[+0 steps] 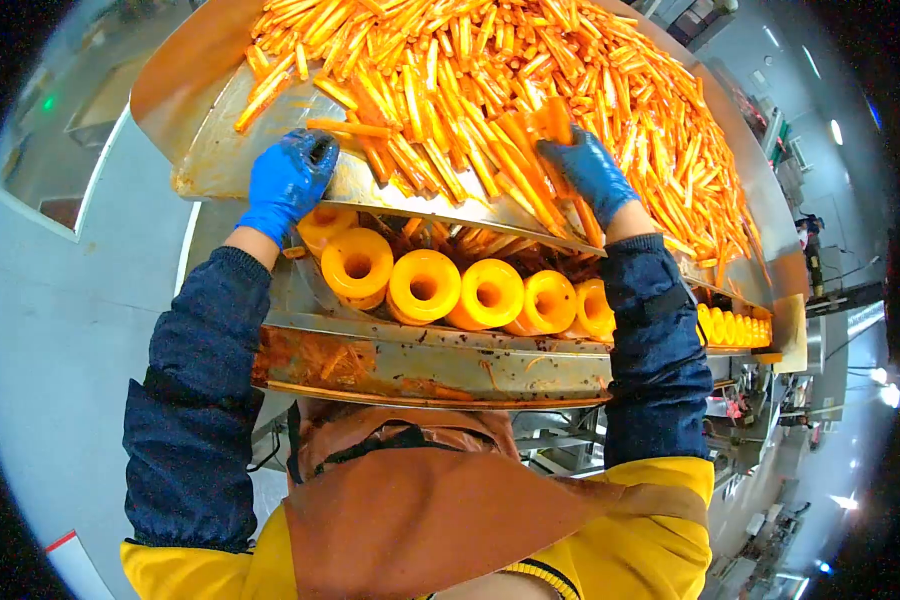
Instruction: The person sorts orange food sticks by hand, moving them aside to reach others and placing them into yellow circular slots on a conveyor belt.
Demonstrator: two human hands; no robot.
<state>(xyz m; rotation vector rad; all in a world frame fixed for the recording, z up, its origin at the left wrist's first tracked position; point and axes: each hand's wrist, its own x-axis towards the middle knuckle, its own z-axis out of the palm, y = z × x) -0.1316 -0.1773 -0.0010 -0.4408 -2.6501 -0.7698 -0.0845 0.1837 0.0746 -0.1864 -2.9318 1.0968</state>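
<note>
A large heap of orange, sauce-coated sticks (450, 90) covers a sloped metal tray (225, 130) in front of me. My left hand (290, 180), in a wet blue glove, is at the tray's near left edge with its fingers curled closed. One loose stick (350, 128) lies beside its fingertips; whether anything is inside the fist is hidden. On the right, my right hand (590, 175), also gloved in blue, is closed around a few sticks at the front of the heap. Below the tray edge, between my arms, runs a row of thick yellow-orange hollow cylinders (490, 293).
The cylinder row continues as smaller-looking pieces (735, 327) to the right. A stained metal ledge (440, 365) with orange scraps runs along the front, close to my brown apron (420, 520). Equipment (800, 400) stands far right; a pale floor (70, 330) lies left.
</note>
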